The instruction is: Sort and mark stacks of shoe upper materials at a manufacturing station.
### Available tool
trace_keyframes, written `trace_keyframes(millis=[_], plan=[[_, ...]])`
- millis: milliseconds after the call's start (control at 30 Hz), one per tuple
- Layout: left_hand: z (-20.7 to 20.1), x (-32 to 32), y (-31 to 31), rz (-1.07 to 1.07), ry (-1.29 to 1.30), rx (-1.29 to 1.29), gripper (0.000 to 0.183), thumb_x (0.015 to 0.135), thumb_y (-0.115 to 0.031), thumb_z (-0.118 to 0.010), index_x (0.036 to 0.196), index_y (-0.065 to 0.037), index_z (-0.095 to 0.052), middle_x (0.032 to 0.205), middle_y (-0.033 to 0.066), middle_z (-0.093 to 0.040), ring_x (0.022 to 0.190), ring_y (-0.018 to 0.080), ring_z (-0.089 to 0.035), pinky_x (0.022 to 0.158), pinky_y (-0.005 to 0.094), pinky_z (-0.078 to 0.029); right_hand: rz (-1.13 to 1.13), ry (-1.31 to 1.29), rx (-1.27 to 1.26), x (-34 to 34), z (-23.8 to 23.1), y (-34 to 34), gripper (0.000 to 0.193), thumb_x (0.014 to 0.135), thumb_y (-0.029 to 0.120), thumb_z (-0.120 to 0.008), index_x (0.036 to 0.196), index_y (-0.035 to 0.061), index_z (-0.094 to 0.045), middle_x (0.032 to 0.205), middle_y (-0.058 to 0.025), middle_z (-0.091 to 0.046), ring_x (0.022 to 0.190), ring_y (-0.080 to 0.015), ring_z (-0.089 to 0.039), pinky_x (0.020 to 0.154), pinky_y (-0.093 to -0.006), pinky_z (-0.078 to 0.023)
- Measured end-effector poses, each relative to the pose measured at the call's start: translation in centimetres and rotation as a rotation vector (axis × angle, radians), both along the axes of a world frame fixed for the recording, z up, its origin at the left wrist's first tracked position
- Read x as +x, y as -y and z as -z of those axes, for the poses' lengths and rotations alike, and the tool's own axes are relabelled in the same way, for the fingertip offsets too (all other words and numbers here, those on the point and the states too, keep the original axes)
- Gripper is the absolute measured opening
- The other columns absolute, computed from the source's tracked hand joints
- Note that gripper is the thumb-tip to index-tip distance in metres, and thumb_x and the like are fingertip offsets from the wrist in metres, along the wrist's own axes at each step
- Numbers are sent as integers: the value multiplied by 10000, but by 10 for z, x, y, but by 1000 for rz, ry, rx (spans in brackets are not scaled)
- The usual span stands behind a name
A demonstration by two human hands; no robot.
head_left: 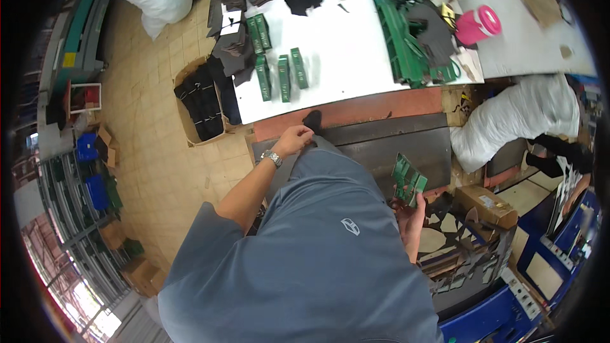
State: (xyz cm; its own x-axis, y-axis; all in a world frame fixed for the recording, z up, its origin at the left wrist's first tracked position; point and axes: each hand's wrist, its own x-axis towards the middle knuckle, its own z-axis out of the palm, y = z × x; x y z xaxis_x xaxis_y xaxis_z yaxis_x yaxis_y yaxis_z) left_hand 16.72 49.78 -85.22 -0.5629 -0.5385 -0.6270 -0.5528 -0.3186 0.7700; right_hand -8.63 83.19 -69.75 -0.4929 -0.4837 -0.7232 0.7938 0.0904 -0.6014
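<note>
On my head feed, a tan floor point(146, 171) of square tiles runs past a smooth white tabletop point(343, 51), with a wrinkled, bulging white sack point(518, 121) at its right and narrow green blocks point(283, 79) on top. I see the right hand point(413, 219) clamped on a flat, glossy green bundle point(408, 174) beside the grey shirt point(337, 267); the left hand's point(295, 141) fingertips draw together near the lap, but I can't tell whether they pinch anything, above a metal-link watch point(272, 157).
</note>
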Motion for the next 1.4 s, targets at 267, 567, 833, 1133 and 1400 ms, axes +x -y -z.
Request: trace_keyframes(millis=[267,567,833,1133,1400], plan=[[58,115,119,-301,133,-27,271,991,-233,-654,1090,15,-703,904,83,-739,765,122,-679,683,289,-553,-558,-626,307,2,0,144,435,939,181,-748,1284,-43,-605,1033,-47,-684,910,-102,-615,766,-260,-502],[35,92,150,-252,121,76,205,1008,-133,-585,1125,-8,-697,904,94,-748,778,150,-704,705,287,-563,-654,-459,492,8,12,166,391,1020,340,-620,1177,-16,-661,909,-4,-643,739,-78,-562,627,-242,-466],[35,76,137,-27,160,170,236,1016,-166,-578,1138,-4,-698,878,85,-735,761,167,-732,644,291,-547,-697,-375,560,2,51,164,406,989,379,-661,1089,-12,-702,833,-22,-635,680,-80,-559,552,-256,-454],[23,117,154,-37,239,109,297,954,-82,-524,1202,-32,-680,900,93,-747,761,135,-705,647,285,-544,-949,-796,544,-20,81,211,655,766,417,-857,1217,-22,-675,1182,-161,-697,1072,-265,-668,937,-375,-524],[42,138,129,-172,316,210,246,1025,-145,-560,1218,-34,-665,938,84,-726,781,134,-700,610,264,-537,-1209,-1098,604,-9,75,206,723,713,408,-872,1282,25,-646,1448,-189,-539,1271,-407,-513,1093,-471,-437]])
